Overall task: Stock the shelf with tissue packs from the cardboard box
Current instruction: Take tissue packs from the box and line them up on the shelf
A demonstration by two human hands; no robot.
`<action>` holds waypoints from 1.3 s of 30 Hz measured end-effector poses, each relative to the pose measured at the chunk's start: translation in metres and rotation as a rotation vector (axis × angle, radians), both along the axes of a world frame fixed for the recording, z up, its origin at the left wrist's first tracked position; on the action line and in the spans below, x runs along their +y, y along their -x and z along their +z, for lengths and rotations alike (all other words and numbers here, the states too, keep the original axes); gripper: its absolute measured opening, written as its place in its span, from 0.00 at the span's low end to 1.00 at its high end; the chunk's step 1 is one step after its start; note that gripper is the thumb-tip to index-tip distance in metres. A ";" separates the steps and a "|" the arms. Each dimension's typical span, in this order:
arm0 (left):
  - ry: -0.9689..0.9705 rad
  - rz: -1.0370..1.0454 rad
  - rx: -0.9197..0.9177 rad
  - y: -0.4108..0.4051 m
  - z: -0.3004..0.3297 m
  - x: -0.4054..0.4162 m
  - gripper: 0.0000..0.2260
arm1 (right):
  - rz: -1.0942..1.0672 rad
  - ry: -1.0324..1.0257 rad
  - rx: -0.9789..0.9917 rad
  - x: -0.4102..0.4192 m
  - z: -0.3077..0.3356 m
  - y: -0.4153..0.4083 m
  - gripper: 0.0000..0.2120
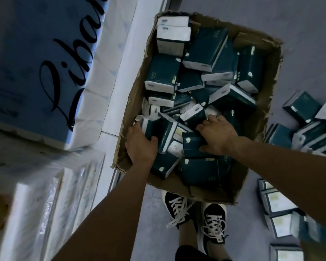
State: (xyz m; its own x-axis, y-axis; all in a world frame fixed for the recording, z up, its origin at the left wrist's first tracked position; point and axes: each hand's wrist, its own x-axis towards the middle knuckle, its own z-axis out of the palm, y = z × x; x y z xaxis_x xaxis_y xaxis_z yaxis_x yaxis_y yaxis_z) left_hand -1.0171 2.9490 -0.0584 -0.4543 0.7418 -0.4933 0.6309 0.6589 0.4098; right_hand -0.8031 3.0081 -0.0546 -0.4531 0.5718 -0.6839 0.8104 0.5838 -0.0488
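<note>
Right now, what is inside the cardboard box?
The cardboard box holds many dark green tissue packs in a loose heap. The left hand grips one; the right hand reaches among them. The box bottom is covered.

Cardboard box point(260, 117) was open on top, reachable from above; jumbled tissue packs point(205, 51) crowded its inside, loose packs point(309, 129) cluttered floor point(299, 19) at right.

The cardboard box point(137, 87) is matt brown corrugated board with rough, torn edges; the tissue packs point(205, 48) wear smooth, faintly glossy dark-green and white plastic wrap; large bundles point(51, 194) beside are in shiny clear film; the floor point(299, 21) looks smooth, matt grey
</note>
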 end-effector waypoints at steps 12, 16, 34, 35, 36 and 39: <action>0.085 0.615 -0.936 -0.010 0.059 -0.011 0.12 | -1.295 0.900 0.764 -0.002 0.055 0.010 0.19; 0.024 0.497 -0.929 -0.019 0.057 -0.010 0.37 | -1.249 0.825 0.737 -0.005 0.058 0.022 0.16; 0.017 0.690 -0.808 0.000 0.043 -0.030 0.43 | -0.233 0.247 -0.010 -0.080 0.001 -0.006 0.24; 0.012 0.695 -0.809 0.000 0.048 -0.030 0.42 | -0.291 0.251 0.014 -0.079 0.004 -0.007 0.23; 0.007 0.700 -0.811 0.000 0.053 -0.029 0.41 | -0.369 0.260 0.044 -0.077 0.008 -0.009 0.22; -0.018 0.703 -0.826 0.001 0.075 -0.026 0.38 | -0.785 0.342 0.176 -0.067 0.030 -0.016 0.21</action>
State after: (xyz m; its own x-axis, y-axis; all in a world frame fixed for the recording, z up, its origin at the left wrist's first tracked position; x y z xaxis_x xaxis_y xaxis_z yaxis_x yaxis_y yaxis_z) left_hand -1.0180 2.9232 0.0168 -0.3132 0.4551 -0.8335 -0.3607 0.7549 0.5477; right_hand -0.7876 2.9410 -0.0245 -0.1293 0.5389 -0.8324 0.9365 -0.2096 -0.2812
